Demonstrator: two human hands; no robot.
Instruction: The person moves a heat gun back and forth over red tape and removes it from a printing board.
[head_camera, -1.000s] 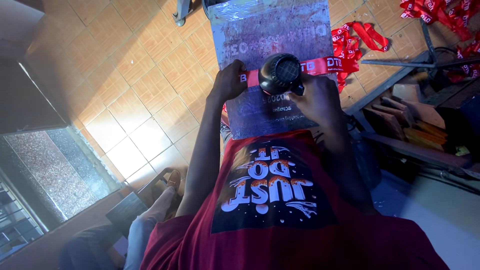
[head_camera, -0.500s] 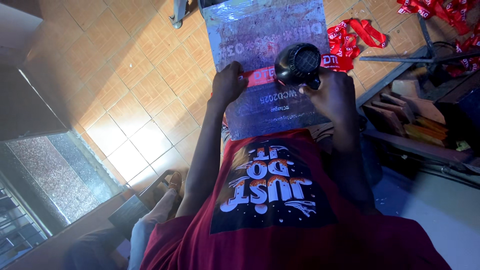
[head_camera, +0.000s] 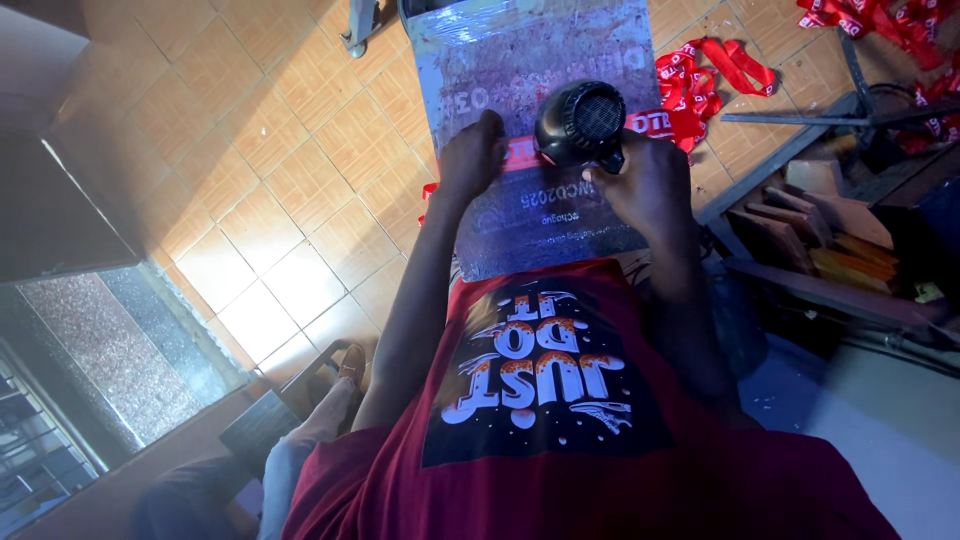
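Red strip (head_camera: 524, 153) under left hand (head_camera: 470, 157); right hand (head_camera: 650, 185) grip grasping black dryer (head_camera: 580, 122).

We see a black hair dryer (head_camera: 581, 124) held over a red lanyard strip (head_camera: 522, 154) lying crosswise on the plastic-wrapped grey board (head_camera: 520, 70).

Small workshop, tiled floor (head_camera: 250, 150), red lanyards (head_camera: 715, 75), wood scraps (head_camera: 820, 235)

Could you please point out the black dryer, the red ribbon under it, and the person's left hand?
Dryer (head_camera: 583, 122), head view, on its round rear grille.
Ribbon (head_camera: 522, 153), head view, on its flat middle.
Left hand (head_camera: 472, 157), head view, on its back.
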